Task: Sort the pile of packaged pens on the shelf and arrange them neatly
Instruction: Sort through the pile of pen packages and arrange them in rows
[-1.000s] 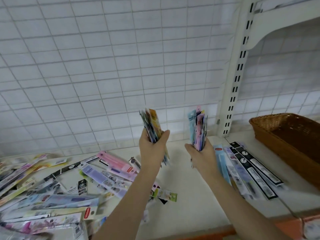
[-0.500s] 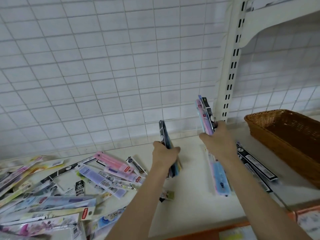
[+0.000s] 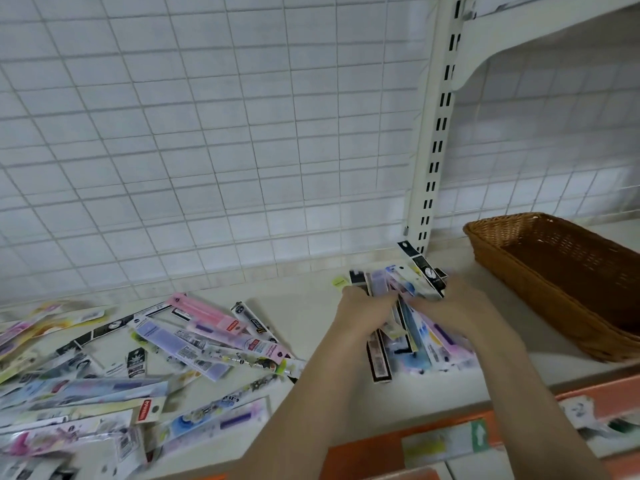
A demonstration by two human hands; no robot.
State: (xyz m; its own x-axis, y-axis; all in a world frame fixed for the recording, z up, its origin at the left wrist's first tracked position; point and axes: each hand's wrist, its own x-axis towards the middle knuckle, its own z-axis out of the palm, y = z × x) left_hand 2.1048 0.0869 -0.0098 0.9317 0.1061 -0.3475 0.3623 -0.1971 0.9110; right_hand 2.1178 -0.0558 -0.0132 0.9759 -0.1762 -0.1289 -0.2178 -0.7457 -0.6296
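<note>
A loose pile of packaged pens [image 3: 114,372] sprawls over the left half of the white shelf [image 3: 311,306]. A smaller group of pen packs [image 3: 415,337] lies on the shelf right of centre, near the upright post. My left hand [image 3: 367,306] grips the upper left part of that group. My right hand [image 3: 457,303] lies on its upper right part, fingers curled around the packs. The packs fan out below and above both hands; a black pack [image 3: 419,265] sticks out toward the post.
A brown wicker basket [image 3: 568,289] stands on the shelf at the right, close to my right hand. A white slotted post [image 3: 436,133] rises behind the packs. A wire grid [image 3: 207,133] backs the shelf. An orange price rail [image 3: 450,441] runs along the front edge.
Both hands held bundles of packs upright and apart; they have come down and together to the right, and the bundles now lie with the packs on the shelf.
</note>
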